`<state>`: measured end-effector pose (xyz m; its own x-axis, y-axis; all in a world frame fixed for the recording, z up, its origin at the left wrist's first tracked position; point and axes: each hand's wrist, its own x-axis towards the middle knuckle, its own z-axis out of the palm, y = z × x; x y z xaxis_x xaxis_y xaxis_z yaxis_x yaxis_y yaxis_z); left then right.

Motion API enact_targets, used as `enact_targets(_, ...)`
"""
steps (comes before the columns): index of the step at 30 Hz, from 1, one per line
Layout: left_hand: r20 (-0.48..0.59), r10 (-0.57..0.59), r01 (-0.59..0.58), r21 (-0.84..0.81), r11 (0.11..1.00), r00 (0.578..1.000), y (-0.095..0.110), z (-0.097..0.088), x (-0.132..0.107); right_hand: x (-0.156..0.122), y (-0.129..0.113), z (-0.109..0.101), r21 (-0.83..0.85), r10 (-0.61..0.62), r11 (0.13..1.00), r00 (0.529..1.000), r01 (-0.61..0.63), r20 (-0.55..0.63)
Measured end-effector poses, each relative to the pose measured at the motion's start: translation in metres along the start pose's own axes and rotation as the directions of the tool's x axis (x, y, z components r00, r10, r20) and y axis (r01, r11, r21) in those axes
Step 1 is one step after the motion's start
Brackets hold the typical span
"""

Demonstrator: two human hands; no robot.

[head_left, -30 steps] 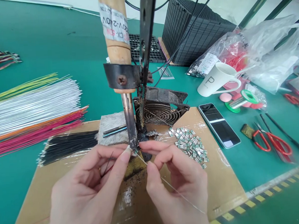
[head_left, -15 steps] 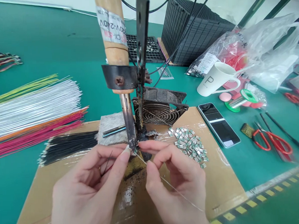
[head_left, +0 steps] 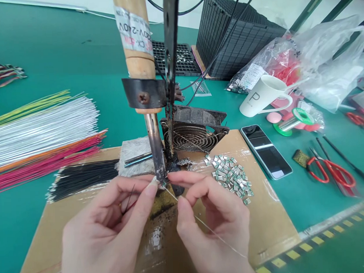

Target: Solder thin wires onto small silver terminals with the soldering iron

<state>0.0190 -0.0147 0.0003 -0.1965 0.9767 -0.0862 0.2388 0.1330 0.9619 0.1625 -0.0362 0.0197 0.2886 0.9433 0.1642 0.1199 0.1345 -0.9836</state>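
A soldering iron [head_left: 155, 141] with a wooden handle is clamped tip-down on a black metal stand [head_left: 169, 44]. Just below its tip, my left hand [head_left: 110, 220] is closed in a pinch on a tiny part, probably a small connector, mostly hidden by the fingertips. A thin dark wire [head_left: 129, 198] sticks out between its fingers. My right hand [head_left: 215, 215] pinches a thin whitish wire [head_left: 219, 237] between thumb and finger. The wire's front end reaches the iron tip beside my left fingertips; its tail trails over the right palm. Whether it is solder cannot be told.
Small metal connectors [head_left: 232, 176] lie piled on the cardboard [head_left: 272, 217], right of my hands. Black wires [head_left: 87, 177] and white wires [head_left: 43, 130] lie left. Behind the iron stands a fan [head_left: 196, 132]. A phone [head_left: 266, 152], scissors [head_left: 331, 170], mug [head_left: 264, 96] and solder spool [head_left: 296, 121] sit right.
The view has shifted very slightly. Both hands keep their pinches under the iron tip, and the whitish wire stays at nearly the same spot.
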Motion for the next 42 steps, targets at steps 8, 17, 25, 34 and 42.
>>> enact_targets(8,-0.009,0.007,-0.007,0.013,1.0,1.0,-0.0019,0.0017,0.0016,0.0002,-0.0015,0.0,0.007,-0.018,1.0,1.0,0.018,0.022)
enact_targets(17,-0.019,-0.011,0.011,0.008,1.0,1.0,0.0011,0.0012,-0.0002,-0.0006,0.0039,0.0005,0.019,-0.029,0.999,1.0,0.029,0.008)
enact_targets(25,-0.018,0.021,-0.021,0.022,1.0,1.0,0.0032,0.0037,0.0009,-0.0011,0.0023,0.0006,0.007,-0.05,0.999,0.999,0.05,0.006)
enact_targets(34,-0.021,-0.017,0.017,0.02,1.0,1.0,-0.0059,-0.0011,-0.0004,0.0003,0.0013,0.0006,-0.006,-0.039,0.999,0.999,0.039,0.011)
enact_targets(42,-0.001,-0.019,0.019,0.002,1.0,1.0,-0.0052,0.0002,-0.0005,-0.0008,0.0042,0.0001,-0.001,-0.044,0.999,0.999,0.044,-0.001)
